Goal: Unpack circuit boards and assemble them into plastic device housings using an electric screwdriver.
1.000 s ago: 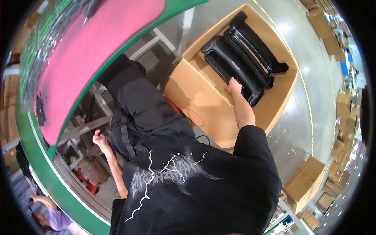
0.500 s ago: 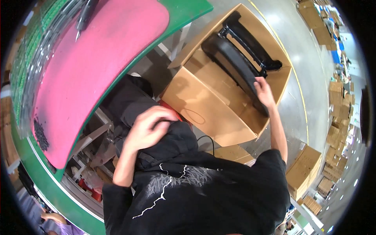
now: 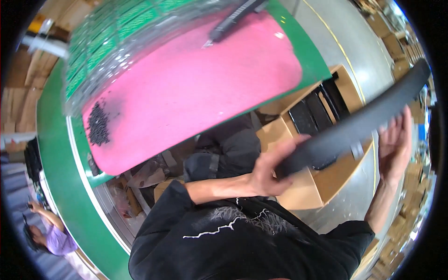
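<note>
A long, curved black plastic part (image 3: 359,123) is held up slantwise above the box, its far end rising to the right. Around its lower left end my left hand (image 3: 273,170) is closed, thumb below. My right hand (image 3: 395,147) supports it further up on the right, fingers pressed against its lower side and partly hidden. Beneath it stands an open cardboard box (image 3: 298,186) with more black plastic parts (image 3: 310,109) inside. The raised part is slightly blurred and covers some of the box.
On the green table (image 3: 51,140) lies a pink mat (image 3: 186,93) bearing a pile of small black pieces (image 3: 98,123) and a dark power screwdriver (image 3: 235,21). Clear plastic packs with green sheets (image 3: 126,28) line the far edge. A person in purple (image 3: 58,238) is at the lower left.
The black part has come up out of the box in my right hand. My left hand has moved right from over my lap and grips its left end. The view has turned toward the table.
</note>
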The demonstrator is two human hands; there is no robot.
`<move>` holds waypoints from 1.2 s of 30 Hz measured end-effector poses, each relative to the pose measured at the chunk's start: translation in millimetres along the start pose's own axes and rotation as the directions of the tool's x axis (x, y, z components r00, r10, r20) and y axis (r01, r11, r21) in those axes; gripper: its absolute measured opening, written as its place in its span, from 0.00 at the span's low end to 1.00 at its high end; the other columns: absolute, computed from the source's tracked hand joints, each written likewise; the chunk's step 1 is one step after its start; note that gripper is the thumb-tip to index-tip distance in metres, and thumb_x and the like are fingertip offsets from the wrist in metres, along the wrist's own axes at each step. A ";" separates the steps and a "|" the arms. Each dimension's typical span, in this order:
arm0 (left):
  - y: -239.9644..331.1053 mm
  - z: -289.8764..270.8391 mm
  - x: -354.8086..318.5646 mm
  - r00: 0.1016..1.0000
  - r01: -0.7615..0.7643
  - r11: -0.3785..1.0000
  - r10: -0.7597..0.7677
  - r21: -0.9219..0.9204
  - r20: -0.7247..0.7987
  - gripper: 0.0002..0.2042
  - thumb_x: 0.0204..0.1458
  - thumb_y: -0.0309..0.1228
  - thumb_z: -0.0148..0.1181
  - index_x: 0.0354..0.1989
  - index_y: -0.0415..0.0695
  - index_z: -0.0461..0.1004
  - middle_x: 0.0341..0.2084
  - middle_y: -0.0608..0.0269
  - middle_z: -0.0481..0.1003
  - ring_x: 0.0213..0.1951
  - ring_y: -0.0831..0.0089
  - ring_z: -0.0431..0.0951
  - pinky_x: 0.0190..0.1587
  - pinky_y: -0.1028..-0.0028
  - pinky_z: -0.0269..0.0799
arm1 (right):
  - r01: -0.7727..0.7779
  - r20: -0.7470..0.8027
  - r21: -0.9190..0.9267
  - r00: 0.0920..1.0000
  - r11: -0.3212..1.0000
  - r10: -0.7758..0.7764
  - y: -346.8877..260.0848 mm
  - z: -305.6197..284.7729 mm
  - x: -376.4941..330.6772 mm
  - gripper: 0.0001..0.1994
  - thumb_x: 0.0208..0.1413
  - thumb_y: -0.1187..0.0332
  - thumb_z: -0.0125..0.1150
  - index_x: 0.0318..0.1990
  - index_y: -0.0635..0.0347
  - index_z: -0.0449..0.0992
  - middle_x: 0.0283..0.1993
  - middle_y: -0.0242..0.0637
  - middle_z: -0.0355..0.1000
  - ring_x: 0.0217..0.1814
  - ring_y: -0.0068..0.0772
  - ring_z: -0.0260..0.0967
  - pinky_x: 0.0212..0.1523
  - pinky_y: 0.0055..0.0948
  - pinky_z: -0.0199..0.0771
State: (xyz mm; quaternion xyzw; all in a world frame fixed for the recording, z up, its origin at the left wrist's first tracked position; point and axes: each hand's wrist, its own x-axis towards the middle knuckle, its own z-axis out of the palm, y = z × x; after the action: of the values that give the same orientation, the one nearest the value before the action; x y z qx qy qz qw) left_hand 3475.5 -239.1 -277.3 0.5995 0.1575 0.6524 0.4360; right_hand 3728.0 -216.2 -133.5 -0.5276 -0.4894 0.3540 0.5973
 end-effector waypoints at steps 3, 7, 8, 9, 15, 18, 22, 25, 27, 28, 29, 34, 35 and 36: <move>52.9 -82.6 18.1 0.836 0.465 0.885 -0.452 -0.035 -0.311 0.36 0.38 0.23 0.53 0.60 0.34 0.49 0.54 0.50 0.60 0.58 0.65 0.58 0.59 0.68 0.52 | 0.753 0.831 -0.531 0.551 0.389 0.068 -33.5 105.0 20.3 0.39 0.28 0.55 0.69 0.54 0.56 0.64 0.64 0.42 0.52 0.67 0.40 0.46 0.63 0.45 0.48; 105.6 -163.7 15.1 0.640 0.566 0.716 -0.694 -0.409 -0.330 0.34 0.36 0.18 0.52 0.58 0.34 0.52 0.47 0.53 0.65 0.48 0.70 0.66 0.51 0.73 0.61 | 0.987 0.989 -0.137 0.140 0.078 -0.035 15.3 158.9 23.2 0.22 0.39 0.70 0.54 0.47 0.52 0.71 0.55 0.41 0.65 0.58 0.42 0.61 0.54 0.43 0.62; 112.4 -184.2 9.0 0.601 0.666 0.700 -0.708 -0.258 -0.370 0.32 0.38 0.20 0.51 0.58 0.35 0.53 0.45 0.55 0.66 0.45 0.70 0.69 0.46 0.77 0.63 | 0.989 0.993 -0.096 0.103 0.115 -0.060 20.8 175.4 17.4 0.20 0.42 0.71 0.50 0.47 0.54 0.71 0.53 0.42 0.66 0.56 0.42 0.63 0.52 0.41 0.66; 128.2 -202.6 8.0 0.623 0.734 0.678 -0.688 -0.025 -0.371 0.29 0.39 0.21 0.50 0.56 0.36 0.56 0.39 0.55 0.70 0.39 0.71 0.71 0.41 0.77 0.65 | 0.986 0.996 -0.046 0.058 0.157 -0.070 28.4 191.8 13.9 0.20 0.40 0.71 0.52 0.46 0.55 0.71 0.53 0.43 0.66 0.56 0.43 0.64 0.50 0.40 0.68; 154.8 -249.5 -0.1 0.686 0.726 0.217 -0.286 0.652 -0.669 0.22 0.35 0.19 0.48 0.44 0.41 0.71 0.06 0.64 0.56 0.11 0.79 0.58 0.19 0.77 0.56 | 0.883 0.995 0.041 -0.081 0.468 0.065 26.1 285.7 26.6 0.24 0.44 0.54 0.60 0.45 0.61 0.70 0.42 0.42 0.70 0.41 0.40 0.70 0.39 0.34 0.71; 136.0 -260.7 -15.3 0.737 0.637 0.391 -0.054 0.665 -0.674 0.22 0.32 0.15 0.49 0.41 0.42 0.73 0.08 0.72 0.47 0.13 0.84 0.49 0.19 0.81 0.50 | 0.948 0.937 0.083 0.032 0.309 -0.349 23.3 362.1 63.4 0.18 0.49 0.66 0.55 0.48 0.61 0.67 0.42 0.43 0.69 0.43 0.43 0.66 0.41 0.37 0.67; 128.5 -262.4 -8.1 0.785 0.460 0.466 0.186 0.756 -0.592 0.17 0.27 0.15 0.52 0.31 0.41 0.76 0.23 0.65 0.60 0.32 0.71 0.61 0.34 0.77 0.59 | 0.975 0.895 -0.076 0.159 0.208 -0.417 53.0 438.2 112.8 0.20 0.53 0.68 0.49 0.54 0.62 0.62 0.49 0.44 0.66 0.53 0.44 0.61 0.52 0.38 0.60; 129.8 -263.1 -7.3 0.800 0.478 0.360 0.199 0.801 -0.566 0.16 0.27 0.16 0.53 0.29 0.42 0.76 0.31 0.62 0.62 0.40 0.67 0.59 0.43 0.72 0.57 | 0.968 0.923 -0.134 0.200 0.213 -0.327 75.0 469.3 136.8 0.19 0.54 0.68 0.48 0.54 0.61 0.62 0.51 0.44 0.65 0.55 0.44 0.59 0.54 0.43 0.57; 139.0 -259.0 -4.6 0.837 0.524 0.122 0.108 0.843 -0.536 0.19 0.30 0.20 0.57 0.37 0.45 0.74 0.39 0.59 0.60 0.47 0.63 0.55 0.51 0.67 0.49 | 0.939 0.906 -0.189 0.280 0.287 -0.317 79.3 480.3 138.8 0.17 0.54 0.68 0.47 0.52 0.59 0.65 0.50 0.43 0.66 0.56 0.44 0.58 0.54 0.46 0.56; 140.0 -259.1 -3.1 0.835 0.528 0.115 0.110 0.842 -0.539 0.19 0.30 0.20 0.57 0.37 0.45 0.74 0.39 0.59 0.60 0.47 0.63 0.55 0.51 0.67 0.49 | 0.939 0.907 -0.182 0.275 0.291 -0.320 79.4 481.6 140.9 0.17 0.54 0.68 0.47 0.52 0.59 0.65 0.50 0.43 0.66 0.56 0.44 0.58 0.54 0.46 0.56; 140.1 -260.9 -3.3 0.848 0.500 0.134 0.124 0.856 -0.515 0.22 0.32 0.23 0.60 0.42 0.47 0.70 0.41 0.58 0.59 0.48 0.63 0.55 0.53 0.65 0.47 | 0.956 0.893 -0.203 0.269 0.210 -0.361 78.0 482.4 141.1 0.16 0.55 0.68 0.46 0.51 0.59 0.66 0.49 0.43 0.66 0.55 0.43 0.58 0.54 0.44 0.55; 144.1 -274.0 9.6 0.911 0.155 0.423 0.289 0.893 -0.295 0.42 0.41 0.57 0.56 0.57 0.41 0.49 0.43 0.57 0.58 0.44 0.68 0.56 0.49 0.70 0.51 | 0.972 0.840 -0.096 0.195 0.214 -0.506 25.4 451.6 109.6 0.05 0.48 0.72 0.54 0.32 0.57 0.74 0.34 0.37 0.65 0.42 0.39 0.62 0.45 0.36 0.57; 139.8 -279.0 14.1 0.895 0.144 0.485 0.308 0.863 -0.322 0.37 0.43 0.54 0.55 0.53 0.40 0.51 0.43 0.56 0.58 0.43 0.70 0.56 0.47 0.70 0.50 | 0.979 0.760 0.008 0.127 0.204 -0.637 18.8 440.2 104.6 0.05 0.46 0.74 0.54 0.31 0.57 0.74 0.31 0.36 0.65 0.38 0.38 0.60 0.43 0.35 0.52; 142.6 -280.1 26.2 0.888 -0.032 0.618 0.379 0.786 -0.261 0.30 0.45 0.47 0.54 0.49 0.41 0.52 0.42 0.57 0.58 0.40 0.71 0.55 0.47 0.70 0.50 | 0.982 0.738 0.041 0.093 0.182 -0.668 7.8 428.5 97.0 0.06 0.45 0.75 0.55 0.32 0.57 0.74 0.31 0.35 0.65 0.38 0.37 0.60 0.43 0.34 0.53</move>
State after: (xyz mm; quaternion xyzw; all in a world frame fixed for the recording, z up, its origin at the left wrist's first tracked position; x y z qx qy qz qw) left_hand 3166.3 -211.7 -221.4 0.5928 0.4321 0.6793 0.0202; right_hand 3344.4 -1.9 -135.9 -0.1101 -0.9323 -0.0554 0.3400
